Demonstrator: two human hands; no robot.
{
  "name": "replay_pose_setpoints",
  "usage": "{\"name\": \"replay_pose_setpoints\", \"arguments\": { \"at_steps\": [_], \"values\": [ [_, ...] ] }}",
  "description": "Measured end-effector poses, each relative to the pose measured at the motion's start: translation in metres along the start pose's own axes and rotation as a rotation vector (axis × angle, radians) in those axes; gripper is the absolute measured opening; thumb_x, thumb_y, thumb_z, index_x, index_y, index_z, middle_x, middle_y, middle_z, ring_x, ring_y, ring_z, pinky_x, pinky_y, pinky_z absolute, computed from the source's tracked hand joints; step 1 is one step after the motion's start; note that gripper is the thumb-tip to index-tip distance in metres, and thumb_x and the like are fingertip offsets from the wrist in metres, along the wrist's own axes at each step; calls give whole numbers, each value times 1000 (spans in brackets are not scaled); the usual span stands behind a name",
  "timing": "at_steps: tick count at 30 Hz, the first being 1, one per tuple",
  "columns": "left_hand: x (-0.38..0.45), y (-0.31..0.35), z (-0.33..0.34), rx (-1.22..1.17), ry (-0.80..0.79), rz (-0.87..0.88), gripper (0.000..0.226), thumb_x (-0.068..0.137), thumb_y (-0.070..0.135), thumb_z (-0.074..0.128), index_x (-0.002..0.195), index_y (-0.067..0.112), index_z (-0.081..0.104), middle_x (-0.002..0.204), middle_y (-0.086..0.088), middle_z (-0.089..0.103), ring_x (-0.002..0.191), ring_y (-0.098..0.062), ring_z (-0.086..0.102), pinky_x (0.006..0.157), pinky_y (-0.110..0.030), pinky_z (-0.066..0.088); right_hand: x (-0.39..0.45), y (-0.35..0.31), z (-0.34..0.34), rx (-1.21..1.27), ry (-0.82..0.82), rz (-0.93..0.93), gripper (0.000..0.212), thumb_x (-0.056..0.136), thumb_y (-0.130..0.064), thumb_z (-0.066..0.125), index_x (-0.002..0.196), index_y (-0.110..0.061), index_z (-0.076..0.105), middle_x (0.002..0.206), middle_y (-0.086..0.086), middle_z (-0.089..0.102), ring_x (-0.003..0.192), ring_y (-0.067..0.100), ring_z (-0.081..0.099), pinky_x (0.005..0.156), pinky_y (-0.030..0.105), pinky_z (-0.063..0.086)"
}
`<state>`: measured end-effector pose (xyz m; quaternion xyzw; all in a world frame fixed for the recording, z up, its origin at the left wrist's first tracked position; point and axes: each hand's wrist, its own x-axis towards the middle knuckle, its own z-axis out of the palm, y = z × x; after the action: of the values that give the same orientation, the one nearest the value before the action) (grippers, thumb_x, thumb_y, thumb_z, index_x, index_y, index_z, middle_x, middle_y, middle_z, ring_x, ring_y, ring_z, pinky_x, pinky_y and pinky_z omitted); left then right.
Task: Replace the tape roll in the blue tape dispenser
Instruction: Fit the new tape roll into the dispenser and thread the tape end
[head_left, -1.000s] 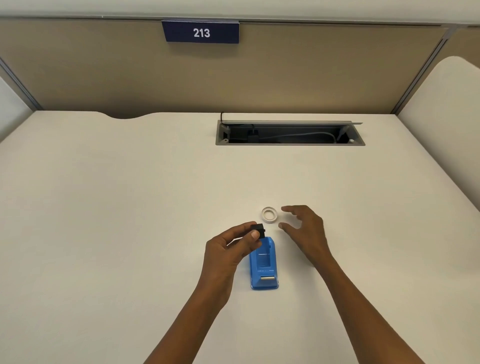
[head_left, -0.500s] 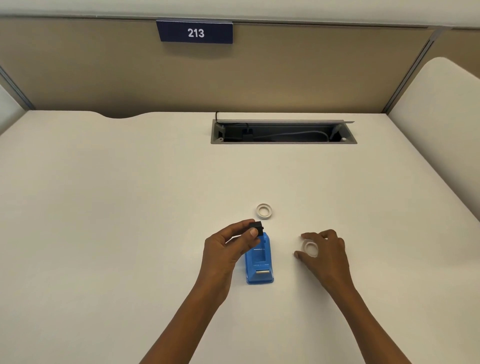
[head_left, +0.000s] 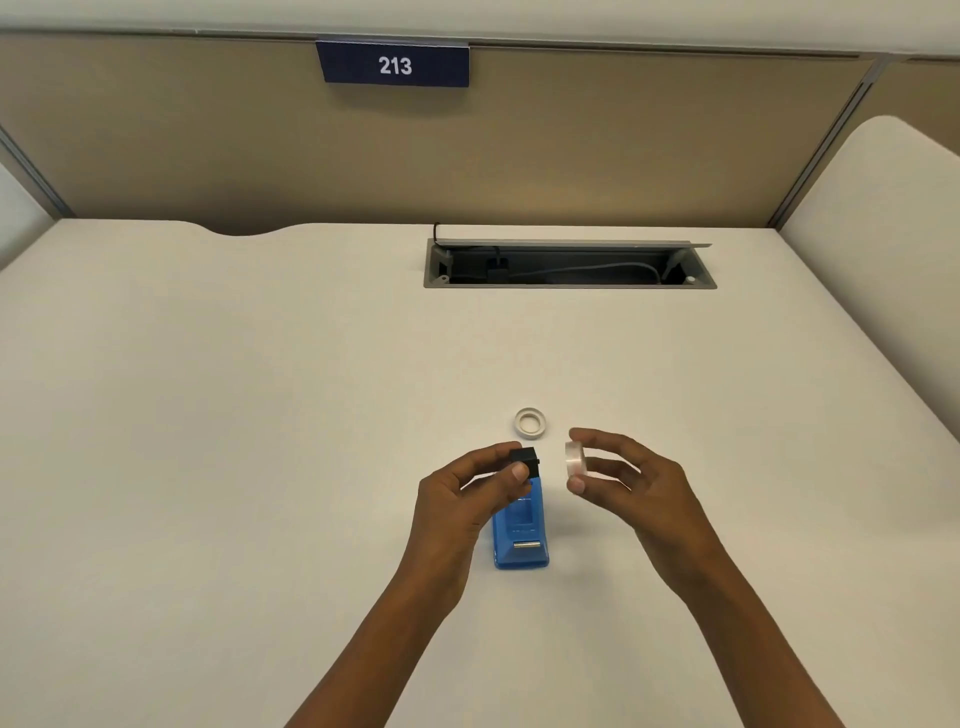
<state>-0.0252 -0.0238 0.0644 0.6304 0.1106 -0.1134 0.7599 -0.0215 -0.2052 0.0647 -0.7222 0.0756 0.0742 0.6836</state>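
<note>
The blue tape dispenser (head_left: 521, 535) lies on the white desk (head_left: 260, 415), its cutter end toward me. My left hand (head_left: 462, 499) pinches a small black spool hub (head_left: 523, 460) just above the dispenser's far end. My right hand (head_left: 628, 488) holds a clear tape roll (head_left: 574, 459) on edge between thumb and fingers, a short gap to the right of the hub. A white empty ring core (head_left: 530, 422) lies flat on the desk just beyond both hands.
An open cable tray (head_left: 569, 265) with a plug and cables is set into the desk at the back. A beige partition with a "213" sign (head_left: 393, 64) stands behind the desk. A white rounded chair back (head_left: 883, 234) is at the right.
My right hand picked the clear tape roll up from the desk at the right and brought it up beside the black hub. My left hand stayed near the dispenser's far end.
</note>
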Motion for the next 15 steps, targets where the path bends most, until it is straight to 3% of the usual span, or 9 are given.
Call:
{"name": "replay_pose_setpoints", "arguments": {
  "at_steps": [3, 8, 15],
  "values": [
    [-2, 1, 0, 10, -31, 9, 23, 74, 18, 74, 97, 21, 72, 98, -1, 75, 91, -19, 70, 103, -46, 44, -3, -9, 4, 56, -110, -22, 54, 57, -16, 83, 109, -24, 67, 107, -3, 72, 96, 14, 66, 74, 20, 53],
    [-2, 0, 0, 52, -55, 15, 26, 73, 20, 75, 98, 22, 71, 101, -2, 74, 96, -16, 68, 99, -41, 47, -3, -13, 8, 68, -192, -45, 56, 63, -3, 81, 113, -21, 64, 108, 11, 70, 93, 21, 68, 76, 25, 54],
    [-1, -1, -3, 42, -45, 11, 22, 74, 17, 72, 95, 24, 73, 94, 5, 76, 91, -13, 69, 84, -26, 53, -2, -16, 11, -22, -221, -75, 51, 68, -2, 78, 114, -20, 65, 117, 5, 64, 101, 21, 66, 87, 35, 56]
  ]
}}
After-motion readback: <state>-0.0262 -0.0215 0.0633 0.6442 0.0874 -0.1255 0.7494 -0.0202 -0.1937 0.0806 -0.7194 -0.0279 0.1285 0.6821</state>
